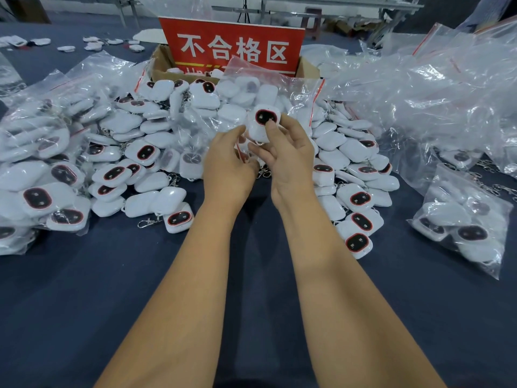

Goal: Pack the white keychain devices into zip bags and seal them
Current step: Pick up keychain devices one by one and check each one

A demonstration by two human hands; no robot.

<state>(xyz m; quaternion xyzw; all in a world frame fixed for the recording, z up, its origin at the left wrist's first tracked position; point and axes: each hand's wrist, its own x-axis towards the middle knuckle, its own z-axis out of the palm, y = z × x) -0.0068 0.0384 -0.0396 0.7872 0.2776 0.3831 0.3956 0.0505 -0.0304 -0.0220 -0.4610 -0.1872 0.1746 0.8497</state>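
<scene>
Step in hand looks like loading: right hand point(288, 158) pinches one white rounded plastic keychain device w/ red-ringed black oval face point(263, 123), thumb on its face; left hand point(228, 163), fingers curled, grips a clear zip bag w/ red seal strip point(279, 91) just beyond both hands. Next: drop device in the mouth, press the strip closed. Count: 1 device held, loose ones too many to count either side; approx 1 filled bag point(464, 222) far right of the right hand, several left.
</scene>
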